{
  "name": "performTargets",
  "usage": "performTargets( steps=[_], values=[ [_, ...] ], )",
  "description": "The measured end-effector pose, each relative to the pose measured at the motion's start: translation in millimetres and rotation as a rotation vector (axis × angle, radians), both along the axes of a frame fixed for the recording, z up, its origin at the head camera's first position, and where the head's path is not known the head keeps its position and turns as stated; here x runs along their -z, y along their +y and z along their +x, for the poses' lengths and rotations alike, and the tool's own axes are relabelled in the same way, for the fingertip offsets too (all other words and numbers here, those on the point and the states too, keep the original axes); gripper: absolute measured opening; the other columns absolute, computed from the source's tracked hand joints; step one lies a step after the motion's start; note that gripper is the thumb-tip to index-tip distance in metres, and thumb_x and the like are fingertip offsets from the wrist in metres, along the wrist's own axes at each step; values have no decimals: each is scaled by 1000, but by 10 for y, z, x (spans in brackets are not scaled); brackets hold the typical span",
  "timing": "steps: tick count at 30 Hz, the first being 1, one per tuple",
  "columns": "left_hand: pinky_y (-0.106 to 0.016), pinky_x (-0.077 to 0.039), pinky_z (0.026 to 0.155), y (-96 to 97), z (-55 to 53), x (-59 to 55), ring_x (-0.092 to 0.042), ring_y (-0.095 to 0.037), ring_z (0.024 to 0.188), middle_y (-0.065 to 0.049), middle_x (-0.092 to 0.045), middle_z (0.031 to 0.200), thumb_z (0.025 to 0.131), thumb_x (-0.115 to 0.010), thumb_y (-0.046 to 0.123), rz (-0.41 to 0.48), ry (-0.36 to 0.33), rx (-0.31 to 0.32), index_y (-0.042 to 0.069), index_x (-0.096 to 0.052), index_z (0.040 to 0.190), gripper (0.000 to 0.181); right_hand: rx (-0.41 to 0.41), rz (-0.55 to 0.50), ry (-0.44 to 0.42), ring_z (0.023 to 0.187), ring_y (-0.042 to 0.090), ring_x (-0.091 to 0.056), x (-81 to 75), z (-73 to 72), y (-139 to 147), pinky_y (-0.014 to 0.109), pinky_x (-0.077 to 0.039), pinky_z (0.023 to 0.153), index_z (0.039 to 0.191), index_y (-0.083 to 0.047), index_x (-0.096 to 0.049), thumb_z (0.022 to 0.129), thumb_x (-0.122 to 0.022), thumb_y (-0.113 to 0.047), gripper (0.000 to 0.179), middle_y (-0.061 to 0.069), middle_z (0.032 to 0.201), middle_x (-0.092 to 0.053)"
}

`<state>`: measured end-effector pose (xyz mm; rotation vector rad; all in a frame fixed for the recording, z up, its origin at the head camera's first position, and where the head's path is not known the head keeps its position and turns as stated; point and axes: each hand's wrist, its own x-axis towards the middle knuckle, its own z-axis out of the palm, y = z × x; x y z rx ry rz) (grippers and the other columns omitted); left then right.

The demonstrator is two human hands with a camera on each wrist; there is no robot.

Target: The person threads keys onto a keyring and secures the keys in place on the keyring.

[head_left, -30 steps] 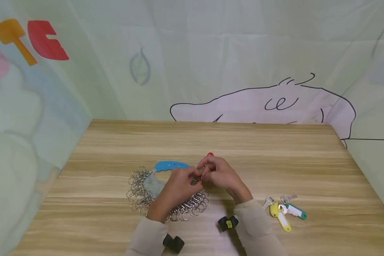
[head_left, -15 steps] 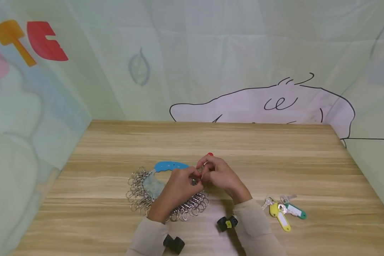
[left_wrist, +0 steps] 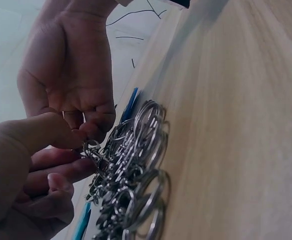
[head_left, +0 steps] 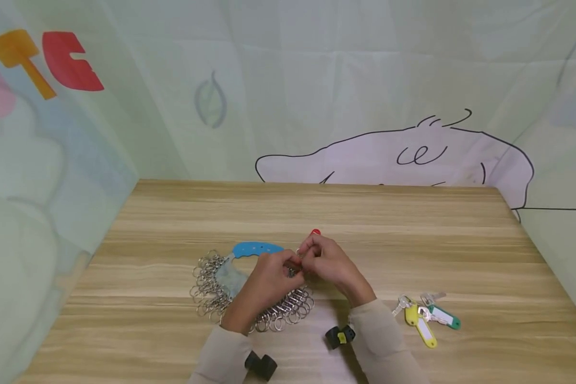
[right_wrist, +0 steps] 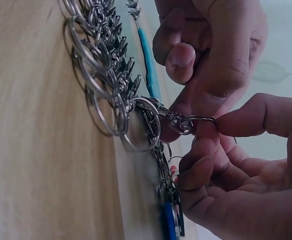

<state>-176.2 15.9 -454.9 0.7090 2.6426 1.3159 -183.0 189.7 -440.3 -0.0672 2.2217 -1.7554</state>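
A key holder with a blue handle [head_left: 256, 248] and a greyish curved plate [head_left: 228, 277] lies on the table, many metal split rings [head_left: 288, 312] hanging around its edge. Over its right side my left hand [head_left: 271, 280] pinches the clip end of one small split ring [right_wrist: 202, 118]. From the other side, the thumb and forefinger of my right hand [head_left: 333, 264] pinch that same ring. Both hands' fingertips meet there, hiding part of it. Just beyond the right fingers a small red piece [head_left: 316, 232] shows, mostly covered.
Right of my right forearm lie keys [head_left: 403, 303] with a yellow tag [head_left: 426, 333] and a green tag [head_left: 444, 317] on the wooden table [head_left: 197, 213]. Black wrist devices [head_left: 340, 337] sit by both sleeves. A printed cloth [head_left: 288, 80] hangs behind.
My right thumb and forefinger have shifted slightly and closed together at the ring, whose edge now shows above the fingertips. My left hand and the key holder have stayed in place.
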Motion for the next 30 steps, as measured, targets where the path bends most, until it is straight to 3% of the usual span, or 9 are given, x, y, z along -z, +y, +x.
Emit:
performTargets(
  steps=[8, 13, 20, 25, 30],
  values=[
    [-22, -37, 50, -27, 6, -15, -44, -5, 56, 10, -68, 84, 83, -74, 6, 1, -44, 9, 11, -74, 100, 18, -40, 14, -14, 69, 19, -52, -10, 2, 38, 31, -42, 64, 97, 0, -61, 77, -56, 8, 22, 10, 77, -58],
    [-26, -47, 58, -35, 9, -20, -55, -7, 66, 12, -69, 86, 82, -75, 8, 34, -67, -14, 13, -74, 99, 18, -93, -4, 0, 69, 19, -54, -17, -3, 78, 32, -44, 64, 100, 2, -61, 78, -56, 9, 23, 9, 76, -61],
    [-24, -37, 49, 8, 18, 2, -45, -7, 56, 10, -63, 74, 79, -75, 7, 38, -62, -29, 13, -74, 96, 18, -152, -9, 12, 74, 30, -62, -61, -9, 208, 38, -50, 67, 106, 5, -60, 83, -56, 6, 23, 15, 81, -66],
    [-25, -39, 51, 36, 21, 31, -47, -8, 57, 11, -62, 75, 79, -75, 9, 16, -60, -36, 12, -73, 96, 17, -145, 111, 83, 74, 28, -62, -250, 19, 419, 37, -48, 65, 104, 6, -61, 85, -57, 6, 19, 14, 81, -67],
    [-26, -41, 53, 41, 34, 25, -49, -11, 61, 12, -64, 80, 79, -75, 8, 8, -67, -47, 12, -72, 96, 17, -133, 394, 209, 71, 21, -58, -545, 141, 805, 37, -47, 64, 97, -3, -64, 89, -63, 0, 9, 4, 79, -64]
  ],
)
